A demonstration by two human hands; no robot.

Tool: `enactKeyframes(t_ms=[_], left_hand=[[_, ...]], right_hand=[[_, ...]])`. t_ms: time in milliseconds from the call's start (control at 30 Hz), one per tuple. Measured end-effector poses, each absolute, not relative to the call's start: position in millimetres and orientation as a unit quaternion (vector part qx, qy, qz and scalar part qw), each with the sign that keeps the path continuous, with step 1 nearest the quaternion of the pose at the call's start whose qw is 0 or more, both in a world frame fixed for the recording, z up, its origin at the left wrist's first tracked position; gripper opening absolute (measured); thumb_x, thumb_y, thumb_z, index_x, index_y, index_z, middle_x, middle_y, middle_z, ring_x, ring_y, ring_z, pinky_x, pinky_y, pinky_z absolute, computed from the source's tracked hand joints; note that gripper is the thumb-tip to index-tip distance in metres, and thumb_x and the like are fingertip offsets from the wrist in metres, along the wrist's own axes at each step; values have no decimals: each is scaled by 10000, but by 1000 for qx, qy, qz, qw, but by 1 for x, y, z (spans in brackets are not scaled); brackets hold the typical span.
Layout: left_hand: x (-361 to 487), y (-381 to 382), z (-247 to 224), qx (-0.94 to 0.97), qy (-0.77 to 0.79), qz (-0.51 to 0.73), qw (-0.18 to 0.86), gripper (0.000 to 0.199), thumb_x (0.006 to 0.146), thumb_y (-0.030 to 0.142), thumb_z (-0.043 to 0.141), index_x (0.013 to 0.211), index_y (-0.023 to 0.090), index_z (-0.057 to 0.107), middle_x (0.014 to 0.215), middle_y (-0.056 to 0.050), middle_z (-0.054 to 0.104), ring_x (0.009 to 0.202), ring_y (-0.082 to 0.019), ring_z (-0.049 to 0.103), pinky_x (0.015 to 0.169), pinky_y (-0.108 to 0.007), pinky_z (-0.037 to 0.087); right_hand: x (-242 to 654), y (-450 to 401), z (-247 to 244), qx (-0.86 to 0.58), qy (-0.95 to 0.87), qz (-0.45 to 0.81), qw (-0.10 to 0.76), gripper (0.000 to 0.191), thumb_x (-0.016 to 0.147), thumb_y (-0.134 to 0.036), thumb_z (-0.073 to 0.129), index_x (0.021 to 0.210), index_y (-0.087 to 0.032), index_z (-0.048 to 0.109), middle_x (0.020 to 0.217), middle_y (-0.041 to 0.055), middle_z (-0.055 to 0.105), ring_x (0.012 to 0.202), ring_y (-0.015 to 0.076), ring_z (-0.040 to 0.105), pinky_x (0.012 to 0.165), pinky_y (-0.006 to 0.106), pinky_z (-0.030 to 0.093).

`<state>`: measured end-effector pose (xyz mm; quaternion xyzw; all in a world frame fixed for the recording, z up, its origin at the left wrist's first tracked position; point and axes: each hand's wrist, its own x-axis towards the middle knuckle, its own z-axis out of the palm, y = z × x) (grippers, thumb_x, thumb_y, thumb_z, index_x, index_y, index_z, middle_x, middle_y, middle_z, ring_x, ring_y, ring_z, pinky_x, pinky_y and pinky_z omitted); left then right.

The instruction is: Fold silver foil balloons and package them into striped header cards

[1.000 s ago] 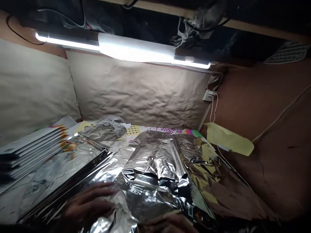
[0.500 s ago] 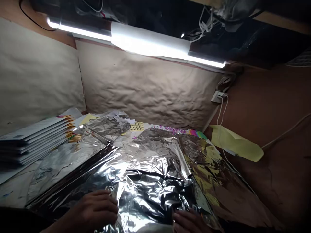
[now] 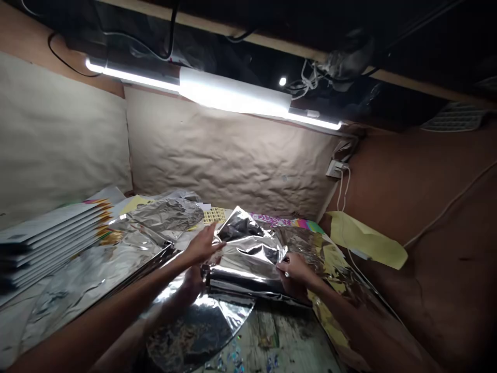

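A shiny silver foil sheet (image 3: pixel 248 261) lies bunched and folded back at mid-table, its near edge curving in a thick roll and one corner pointing up at the back. My right hand (image 3: pixel 297 269) pinches the sheet's right edge between thumb and fingers. At the left edge, my left hand (image 3: pixel 202 246) touches the foil with fingers stretched and apart. Its reflection shows in the silver film below. In front of the fold, a rounded piece of silver film (image 3: pixel 198 329) lies flat on the worn tabletop (image 3: pixel 287 331).
A stack of folded white booklets (image 3: pixel 54 233) stands at left, beside crumpled clear and silver film (image 3: pixel 159 217). Gold reflective film (image 3: pixel 341 295) covers the right side. Yellow paper (image 3: pixel 367 241) and white cords hang by the right wall. A lit tube lamp (image 3: pixel 233 93) is overhead.
Both hands have moved forward, away from me. The near part of the foil has been folded back, baring the tabletop and the rounded film. The view has tilted slightly upward.
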<state>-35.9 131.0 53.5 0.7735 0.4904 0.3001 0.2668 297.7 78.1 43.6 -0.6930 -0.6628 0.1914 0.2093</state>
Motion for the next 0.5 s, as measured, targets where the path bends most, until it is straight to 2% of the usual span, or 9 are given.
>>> enactKeyframes(t_ms=[33, 100, 167, 233, 333, 400, 500], left_hand=[[-31, 123, 46, 797, 470, 288, 246, 775, 814, 508, 602, 1475, 182, 360, 1540, -162, 357, 1422, -340, 307, 1134, -506, 280], [-23, 105, 30, 848, 433, 217, 217, 806, 812, 588, 585, 1496, 235, 345, 1585, -124, 276, 1481, -337, 174, 1175, -531, 177], [-16, 90, 17, 886, 417, 109, 170, 778, 863, 663, 459, 1513, 260, 317, 1598, -133, 214, 1488, -350, 126, 1168, -581, 131], [-13, 82, 9, 900, 411, 54, 135, 755, 897, 693, 339, 1524, 275, 285, 1602, -141, 169, 1488, -344, 119, 1167, -591, 106], [-12, 82, 5, 900, 413, 67, 125, 764, 888, 720, 316, 1520, 291, 291, 1600, -133, 177, 1489, -331, 130, 1174, -575, 110], [-13, 84, 4, 896, 421, 72, 125, 769, 879, 729, 326, 1517, 300, 300, 1600, -128, 179, 1488, -337, 130, 1170, -577, 132], [-13, 85, 4, 894, 426, 65, 126, 772, 875, 732, 324, 1516, 302, 302, 1601, -123, 176, 1485, -346, 133, 1168, -576, 151]], right_hand=[[294, 76, 43, -703, -659, 161, 214, 369, 747, -231, 600, 1069, -62, 661, 986, 176, 693, 913, 306, 638, 808, 378, 482], [284, 68, 39, -699, -672, 84, 231, 622, 802, -220, 554, 1402, -84, 462, 1329, 198, 560, 1209, 339, 517, 1019, 438, 382], [273, 59, 32, -666, -712, 13, 225, 692, 874, -276, 505, 1520, -139, 299, 1540, 145, 343, 1408, 308, 306, 1155, 438, 224], [264, 52, 21, -631, -756, 6, 173, 645, 921, -386, 468, 1515, -172, 333, 1582, 103, 279, 1458, 286, 223, 1186, 440, 174], [261, 53, 4, -613, -777, 88, 114, 587, 927, -471, 461, 1461, -229, 438, 1555, 79, 347, 1445, 291, 276, 1167, 471, 226], [265, 64, 1, -626, -752, 134, 154, 552, 889, -442, 540, 1404, -245, 504, 1507, 80, 428, 1414, 289, 343, 1148, 448, 270], [278, 98, 15, -677, -679, 164, 231, 507, 866, -370, 586, 1338, -190, 540, 1391, 128, 536, 1340, 289, 436, 1085, 406, 352]])
